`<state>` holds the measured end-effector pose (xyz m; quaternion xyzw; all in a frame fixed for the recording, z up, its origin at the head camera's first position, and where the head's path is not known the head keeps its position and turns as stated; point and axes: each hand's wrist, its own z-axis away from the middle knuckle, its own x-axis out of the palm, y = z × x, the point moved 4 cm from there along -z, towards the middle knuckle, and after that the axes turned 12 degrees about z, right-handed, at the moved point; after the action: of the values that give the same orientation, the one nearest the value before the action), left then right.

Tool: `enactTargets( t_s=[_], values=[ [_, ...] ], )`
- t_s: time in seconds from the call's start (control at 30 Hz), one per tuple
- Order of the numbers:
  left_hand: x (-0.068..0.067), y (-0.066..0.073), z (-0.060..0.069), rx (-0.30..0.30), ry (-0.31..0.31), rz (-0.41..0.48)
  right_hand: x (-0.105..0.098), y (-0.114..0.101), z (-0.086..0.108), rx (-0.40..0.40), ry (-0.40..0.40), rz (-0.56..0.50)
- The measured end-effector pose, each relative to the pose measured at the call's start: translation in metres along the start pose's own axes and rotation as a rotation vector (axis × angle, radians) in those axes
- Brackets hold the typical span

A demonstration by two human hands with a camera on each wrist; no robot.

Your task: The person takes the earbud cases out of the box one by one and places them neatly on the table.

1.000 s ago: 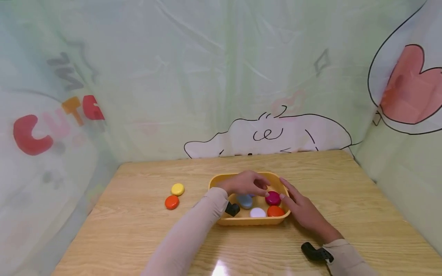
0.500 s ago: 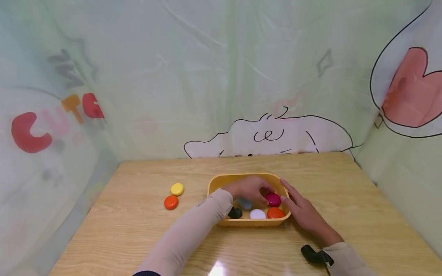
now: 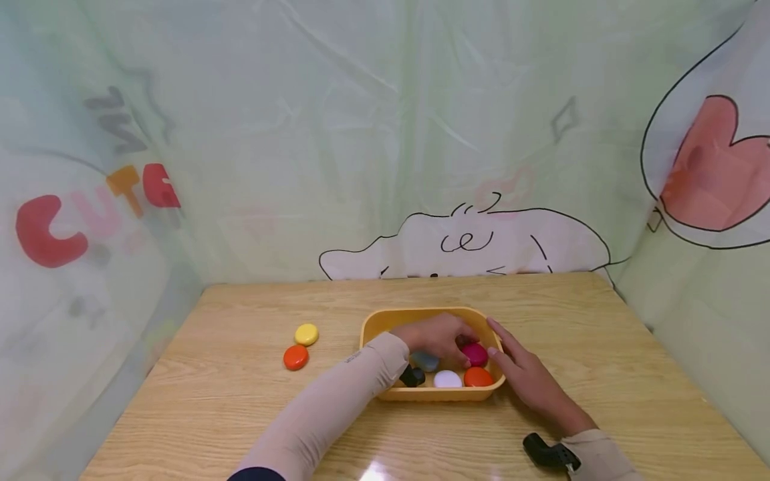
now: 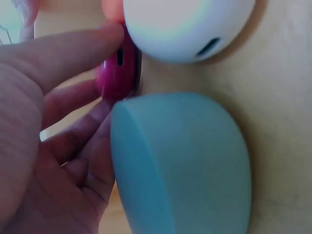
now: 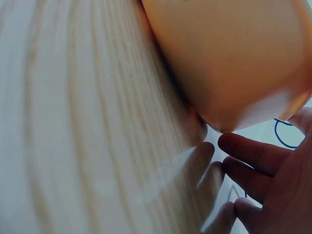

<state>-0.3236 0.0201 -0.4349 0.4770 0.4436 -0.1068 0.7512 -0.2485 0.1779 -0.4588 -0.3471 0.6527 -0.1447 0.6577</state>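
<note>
My left hand (image 3: 438, 335) reaches into a yellow-orange plastic basket (image 3: 433, 395). It pinches a glossy magenta rounded disc (image 3: 475, 354) near the basket's right end. In the left wrist view the thumb lies on one side of the magenta disc (image 4: 117, 73) and the fingers on the other. A blue rounded piece (image 4: 190, 161) and a white one with a dark slot (image 4: 190, 29) sit close by. An orange-red disc (image 3: 478, 377) lies at the basket's front right. My right hand (image 3: 532, 382) rests at the basket's right end, thumb at the rim, fingers fairly straight along the outside.
On the wooden table (image 3: 240, 414), left of the basket, a yellow disc (image 3: 307, 335) and an orange-red disc (image 3: 296, 357) lie side by side. A printed cloth backdrop (image 3: 271, 167) stands behind the table and along both sides.
My left hand has lowered into the basket and moved slightly right, its thumb and fingers coming round the magenta disc. The right hand stays at the basket's right end.
</note>
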Motion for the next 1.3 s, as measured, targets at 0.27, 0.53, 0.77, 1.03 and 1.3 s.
enactTargets(
  t_s=[0.27,0.53,0.77,1.03,1.3],
  values=[
    [-0.001,0.002,-0.004,-0.016,0.006,-0.025,-0.002,-0.001,0.000,-0.005,0.007,0.027],
    [-0.003,-0.006,0.004,-0.066,0.029,0.160,0.002,-0.002,0.003,0.032,-0.012,0.011],
    [-0.013,-0.005,0.015,-0.032,0.105,0.200,0.006,-0.003,0.000,0.014,0.011,0.018],
    [-0.027,-0.007,0.030,-0.018,0.220,0.274,0.008,-0.002,0.000,0.019,-0.006,0.006],
    [-0.041,-0.010,0.048,-0.026,0.305,0.431,0.003,-0.001,0.002,0.018,0.006,0.020]
  ],
)
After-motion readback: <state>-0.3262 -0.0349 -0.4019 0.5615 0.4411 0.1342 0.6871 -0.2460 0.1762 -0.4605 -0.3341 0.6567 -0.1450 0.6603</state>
